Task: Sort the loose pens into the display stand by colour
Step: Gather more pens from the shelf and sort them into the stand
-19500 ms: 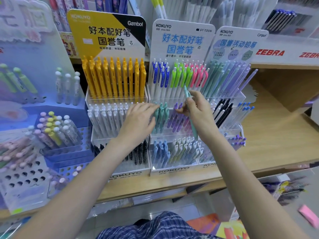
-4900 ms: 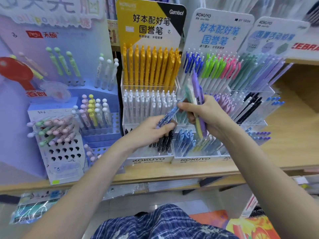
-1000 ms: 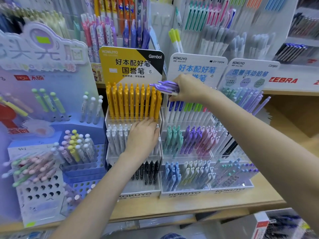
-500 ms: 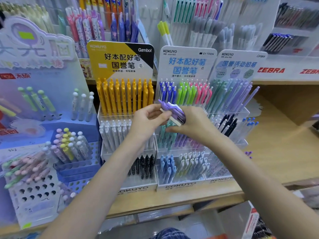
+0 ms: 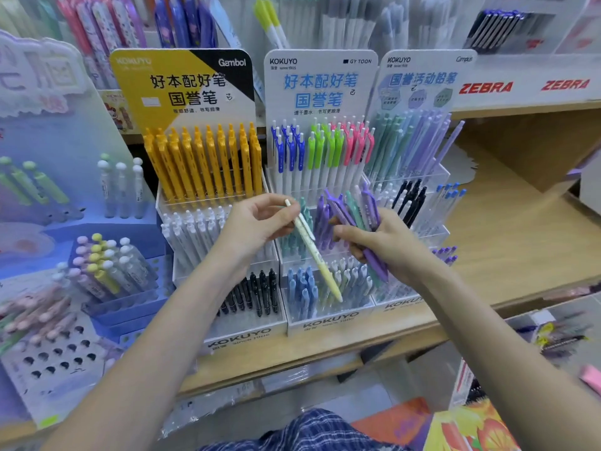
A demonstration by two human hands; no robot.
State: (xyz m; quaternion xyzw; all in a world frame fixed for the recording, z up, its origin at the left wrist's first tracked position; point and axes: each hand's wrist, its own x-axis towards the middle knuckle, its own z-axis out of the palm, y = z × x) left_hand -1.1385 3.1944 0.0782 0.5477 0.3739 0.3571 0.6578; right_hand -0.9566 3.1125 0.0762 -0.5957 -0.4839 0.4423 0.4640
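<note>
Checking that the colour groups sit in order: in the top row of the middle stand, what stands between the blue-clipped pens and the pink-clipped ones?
Head view: green-clipped pens stand between the blue-clipped pens and the pink-clipped pens.

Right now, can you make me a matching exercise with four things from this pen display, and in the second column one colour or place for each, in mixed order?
Column 1
1. pen in the left hand
2. bundle of pens in the right hand
3. top row under the Gambol card
4. front row of the left stand

Column 2
A. black pens
B. orange-yellow pens
C. mostly purple, with some green
D. pale yellow and white, held slanted over the middle stand

Pairs: 1-D, 2-C, 3-B, 4-A
</note>
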